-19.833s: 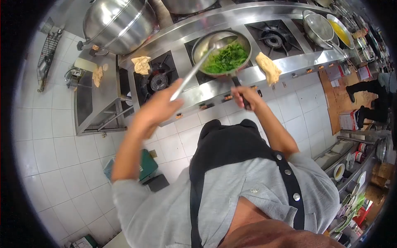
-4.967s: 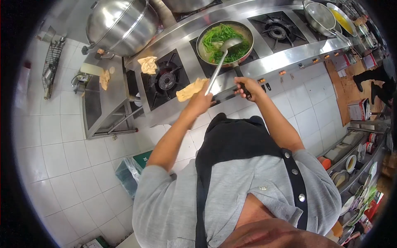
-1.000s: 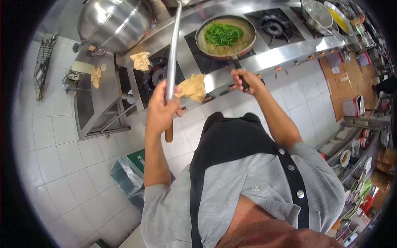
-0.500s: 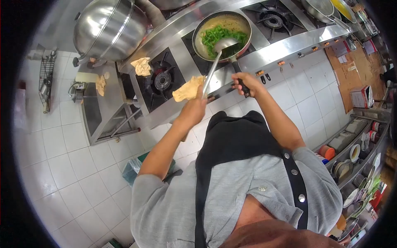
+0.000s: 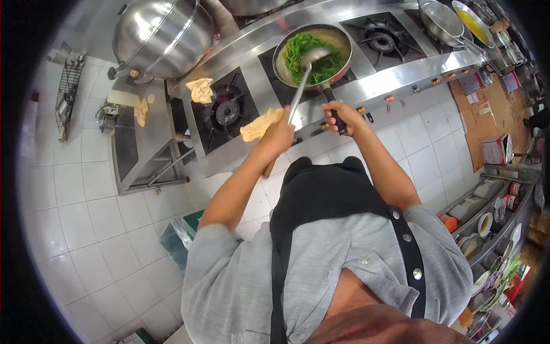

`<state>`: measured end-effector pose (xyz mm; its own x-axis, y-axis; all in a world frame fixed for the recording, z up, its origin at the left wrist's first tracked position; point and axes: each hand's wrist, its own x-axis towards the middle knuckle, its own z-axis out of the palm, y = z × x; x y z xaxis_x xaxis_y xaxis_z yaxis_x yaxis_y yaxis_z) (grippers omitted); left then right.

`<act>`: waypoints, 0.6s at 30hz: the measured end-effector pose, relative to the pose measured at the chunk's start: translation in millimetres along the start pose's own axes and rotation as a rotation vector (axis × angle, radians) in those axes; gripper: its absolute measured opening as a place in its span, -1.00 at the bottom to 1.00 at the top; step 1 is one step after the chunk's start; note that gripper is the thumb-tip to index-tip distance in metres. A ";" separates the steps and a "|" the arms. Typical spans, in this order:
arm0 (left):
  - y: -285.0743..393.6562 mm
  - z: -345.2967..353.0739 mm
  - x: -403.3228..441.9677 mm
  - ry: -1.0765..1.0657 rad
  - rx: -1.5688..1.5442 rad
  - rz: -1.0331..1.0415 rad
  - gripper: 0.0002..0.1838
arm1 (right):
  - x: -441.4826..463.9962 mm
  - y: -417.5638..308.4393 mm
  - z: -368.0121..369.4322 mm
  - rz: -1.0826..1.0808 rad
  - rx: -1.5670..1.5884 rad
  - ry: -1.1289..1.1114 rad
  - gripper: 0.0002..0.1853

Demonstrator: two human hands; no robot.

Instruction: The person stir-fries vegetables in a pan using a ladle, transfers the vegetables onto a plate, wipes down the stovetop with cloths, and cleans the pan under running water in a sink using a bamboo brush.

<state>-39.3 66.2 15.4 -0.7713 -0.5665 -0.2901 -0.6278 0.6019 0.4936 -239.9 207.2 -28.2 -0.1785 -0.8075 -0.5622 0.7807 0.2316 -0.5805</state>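
My left hand (image 5: 279,137) is closed around the long handle of a metal wok ladle (image 5: 315,54), whose wooden end sticks out below my fist. The ladle's bowl rests among chopped green vegetables (image 5: 298,51) in a frying pan (image 5: 348,43) on a burner. My right hand (image 5: 344,118) grips the pan's black handle (image 5: 327,94). A yellowish cloth (image 5: 260,125) lies on the stove's front edge, just beside my left hand.
Left of the pan is a gas burner (image 5: 224,110), with a crumpled cloth (image 5: 200,90) at its corner. Another burner (image 5: 381,40) lies to the right, then metal pans (image 5: 441,23). A large steel dome-shaped vessel (image 5: 163,37) stands at back left. Shelves (image 5: 487,212) with containers line the right.
The greens have shifted and been turned over toward the pan's left and middle. My left hand and the ladle moved slightly rightward. The right hand keeps its hold on the handle.
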 end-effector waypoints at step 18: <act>3.7 -8.7 -3.9 0.045 0.093 0.191 -0.35 | -3.5 -0.8 6.0 -0.016 0.032 -0.004 -0.86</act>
<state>-37.7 65.8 25.6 -0.8731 -0.4603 -0.1607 -0.4792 0.7492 0.4573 -236.3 206.6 -22.2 -0.1881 -0.8133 -0.5505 0.7965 0.2017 -0.5701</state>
